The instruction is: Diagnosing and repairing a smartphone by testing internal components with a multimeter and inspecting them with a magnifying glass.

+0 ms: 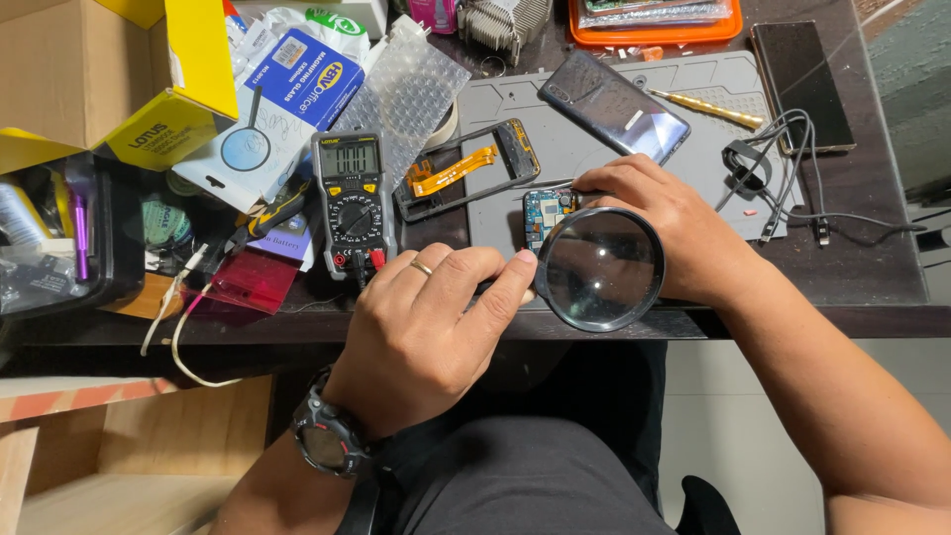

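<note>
My left hand (436, 327), with a ring and a black wristwatch, grips a round magnifying glass (600, 267); the thumb lies against the rim and the handle is hidden in the fist. The lens hovers over the near edge of a grey work mat (713, 79). Just behind it my right hand (679, 228) rests on the mat, fingertips pinching a small blue circuit board (544, 212). The lens hides part of the board and of those fingers.
A grey-and-yellow multimeter (349, 198) lies left of the board, a bare phone frame with an orange flex cable (466, 168) behind it. Further back lie a dark phone (614, 107), a screwdriver (708, 109), a second phone (802, 84) and black cables (773, 168). A cardboard box (99, 79) fills the far left.
</note>
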